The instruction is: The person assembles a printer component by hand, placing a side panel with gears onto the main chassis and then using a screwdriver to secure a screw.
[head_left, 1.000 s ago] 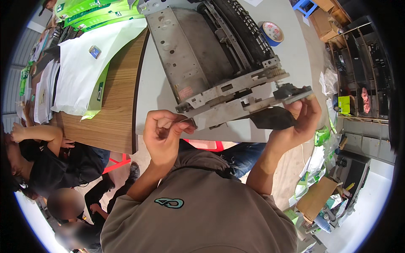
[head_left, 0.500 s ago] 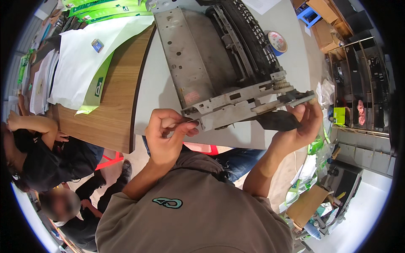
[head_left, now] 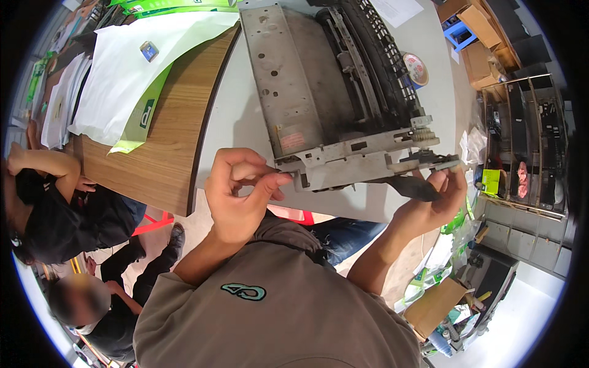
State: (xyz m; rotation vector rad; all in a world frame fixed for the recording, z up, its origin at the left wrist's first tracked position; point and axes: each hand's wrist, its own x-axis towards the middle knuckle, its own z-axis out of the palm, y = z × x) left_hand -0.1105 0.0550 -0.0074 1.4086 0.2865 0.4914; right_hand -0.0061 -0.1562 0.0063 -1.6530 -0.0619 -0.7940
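Observation:
A grey metal printer frame [head_left: 288, 80] with dark rollers and perforated edging lies on the pale table in front of me. My left hand [head_left: 236, 196] pinches the frame's near left corner between thumb and fingertips. At the near right end, the fingers of my right hand [head_left: 438, 199] are closed around a small bracket [head_left: 432, 161] beside a pale gear [head_left: 423, 136]. A black flap [head_left: 412, 187] hangs below the near side panel, next to my right fingers. Part of those fingers is hidden behind the bracket and flap.
A roll of tape [head_left: 415, 69] stands beyond the frame's right side. The wooden table [head_left: 175, 110] at left bears white sheets [head_left: 116, 80] and green packaging. Two people sit at the lower left. A wire rack [head_left: 521, 147] with dark parts is at far right.
The whole view has shifted slightly. The bracket in my right hand has tipped lower relative to the gear, and that hand has come down with it. My left hand keeps its pinch.

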